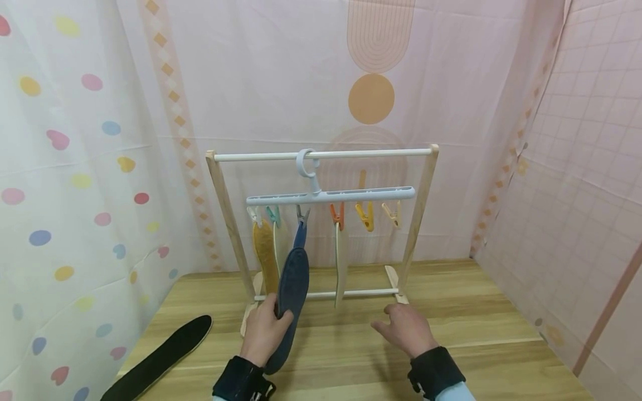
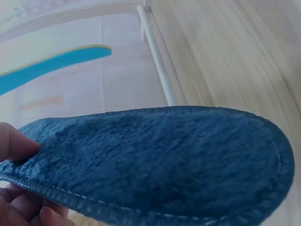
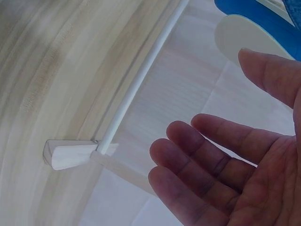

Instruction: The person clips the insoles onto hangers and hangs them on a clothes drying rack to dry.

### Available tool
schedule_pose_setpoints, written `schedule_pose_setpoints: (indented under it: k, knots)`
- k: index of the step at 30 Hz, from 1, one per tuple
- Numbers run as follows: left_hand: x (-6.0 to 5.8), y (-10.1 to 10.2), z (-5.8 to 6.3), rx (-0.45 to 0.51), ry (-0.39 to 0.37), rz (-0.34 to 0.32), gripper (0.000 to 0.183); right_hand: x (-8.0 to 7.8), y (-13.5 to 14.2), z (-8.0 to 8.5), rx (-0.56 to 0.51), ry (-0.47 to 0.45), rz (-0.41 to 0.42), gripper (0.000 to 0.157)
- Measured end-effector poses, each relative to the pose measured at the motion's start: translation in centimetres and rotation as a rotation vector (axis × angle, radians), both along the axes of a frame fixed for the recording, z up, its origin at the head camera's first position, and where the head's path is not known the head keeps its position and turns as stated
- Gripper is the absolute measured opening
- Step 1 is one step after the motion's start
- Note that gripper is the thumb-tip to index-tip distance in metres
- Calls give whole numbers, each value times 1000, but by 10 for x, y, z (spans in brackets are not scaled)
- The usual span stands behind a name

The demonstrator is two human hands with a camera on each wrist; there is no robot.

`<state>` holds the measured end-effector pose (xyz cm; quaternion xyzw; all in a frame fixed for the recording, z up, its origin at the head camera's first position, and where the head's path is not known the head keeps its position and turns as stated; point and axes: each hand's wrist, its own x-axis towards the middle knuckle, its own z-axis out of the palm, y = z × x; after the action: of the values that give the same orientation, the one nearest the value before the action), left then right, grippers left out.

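Observation:
My left hand pinches a dark blue fluffy insole between thumb and fingers. Its plush face and stitched rim fill much of the left wrist view. In the head view, a blue strip runs from its top up to a grey clip on the light blue hanger. A mustard insole hangs behind the left hand, and a pale insole hangs from an orange clip. My right hand, fingers relaxed and holding nothing, hovers near the rack's right foot.
The hanger hooks over the top bar of a wooden rack. Another pale insole hangs from a teal clip. Yellow and cream clips carry nothing. A black insole lies on the wooden table at left.

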<state>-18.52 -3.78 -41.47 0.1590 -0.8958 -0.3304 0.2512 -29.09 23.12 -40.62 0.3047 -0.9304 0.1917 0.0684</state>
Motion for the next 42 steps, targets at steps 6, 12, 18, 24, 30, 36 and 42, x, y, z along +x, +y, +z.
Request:
schedule_pose_setpoints:
  k: [6,12,18,24,30,36,42]
  knots:
    - [-1,7,7,24,45,8,16,-3,-1,5,-23,12,-4,43]
    - [-3,16,14,58,80,-23,15,-7,-1,14,-34,62,-7,44]
    - [-7,28,20,61,118,-41,14,-9,-3,26,-35,113,-12,43]
    - [-9,40,26,124,177,-104,12,-10,-4,39,-44,200,-21,42]
    - [-10,51,31,95,202,-121,14,-14,-5,49,-59,252,-28,42]
    - [-11,63,34,74,184,-134,12,-16,-9,66,-86,297,-24,37]
    - [-14,72,34,4,185,-101,11,-20,-13,78,-114,331,-8,38]
